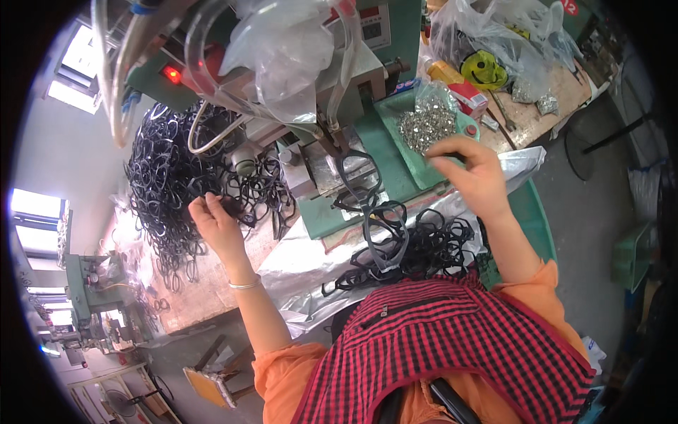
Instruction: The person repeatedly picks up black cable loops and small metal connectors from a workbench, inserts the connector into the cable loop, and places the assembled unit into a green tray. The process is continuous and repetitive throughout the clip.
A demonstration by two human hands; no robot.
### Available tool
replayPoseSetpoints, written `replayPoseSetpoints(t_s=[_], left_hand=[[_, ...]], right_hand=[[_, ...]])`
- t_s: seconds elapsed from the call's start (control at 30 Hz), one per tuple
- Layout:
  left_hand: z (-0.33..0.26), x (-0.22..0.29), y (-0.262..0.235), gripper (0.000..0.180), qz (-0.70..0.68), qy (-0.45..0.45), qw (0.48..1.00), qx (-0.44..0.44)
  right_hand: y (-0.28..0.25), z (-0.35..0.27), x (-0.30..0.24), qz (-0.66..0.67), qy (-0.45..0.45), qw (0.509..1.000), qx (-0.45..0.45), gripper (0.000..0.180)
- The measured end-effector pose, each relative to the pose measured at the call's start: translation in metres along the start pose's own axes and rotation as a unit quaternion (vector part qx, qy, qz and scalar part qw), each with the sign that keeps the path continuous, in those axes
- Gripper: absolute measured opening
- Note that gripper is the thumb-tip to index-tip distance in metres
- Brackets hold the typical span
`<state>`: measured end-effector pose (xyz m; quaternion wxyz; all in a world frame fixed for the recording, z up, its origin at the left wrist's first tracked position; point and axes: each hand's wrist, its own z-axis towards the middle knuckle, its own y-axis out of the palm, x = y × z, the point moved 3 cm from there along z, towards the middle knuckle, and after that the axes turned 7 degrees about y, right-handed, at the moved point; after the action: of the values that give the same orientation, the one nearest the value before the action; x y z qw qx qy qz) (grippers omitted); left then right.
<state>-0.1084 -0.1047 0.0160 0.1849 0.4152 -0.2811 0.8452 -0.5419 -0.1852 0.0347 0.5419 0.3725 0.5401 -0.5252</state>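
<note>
My left hand (217, 225) is at the right edge of a big heap of black glasses frames (162, 169), its fingers closed; a dark shape shows beside the fingertips, too blurred to name. Over a green tray (395, 116), my right hand (474, 173) has its thumb and forefinger close together by a pile of small shiny metal parts (427, 127). Anything between them is too small to make out. One black glasses frame (359, 173) sits upright under the head of a green bench machine (346, 145). More black frames (431, 244) lie on silvery sheeting at my lap.
Clear tubes (201, 49) and a plastic bag (286, 60) hang on the machine, which has a lit red lamp (171, 74). Back right are plastic bags (508, 35), a red-and-white box (468, 99) and a stick-like tool (503, 113). A stool (212, 385) stands lower left.
</note>
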Motion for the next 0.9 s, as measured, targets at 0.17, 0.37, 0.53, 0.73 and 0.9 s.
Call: replayPoseSetpoints(t_s=[0.17,0.37,0.53,0.73,0.9], left_hand=[[-0.012,-0.004,0.025,0.015,-0.201,-0.073,0.976,-0.039],[-0.078,-0.001,0.037,0.010,-0.283,-0.127,0.951,0.016],[-0.045,0.121,0.023,0.007,-0.365,0.084,0.926,0.048],[-0.005,0.170,0.041,0.011,-0.367,0.220,0.904,0.008],[-0.031,0.171,0.044,0.010,-0.321,0.254,0.912,-0.010]], right_hand=[[0.070,0.058,-0.030,0.105,-0.039,0.993,-0.035,0.041],[0.090,0.053,-0.031,0.134,-0.019,0.991,-0.014,0.052],[0.094,0.047,-0.036,0.206,0.004,0.977,-0.048,0.061],[0.106,0.037,-0.050,0.288,-0.011,0.956,-0.054,0.063],[0.099,0.007,-0.064,0.202,-0.022,0.978,-0.044,0.065]])
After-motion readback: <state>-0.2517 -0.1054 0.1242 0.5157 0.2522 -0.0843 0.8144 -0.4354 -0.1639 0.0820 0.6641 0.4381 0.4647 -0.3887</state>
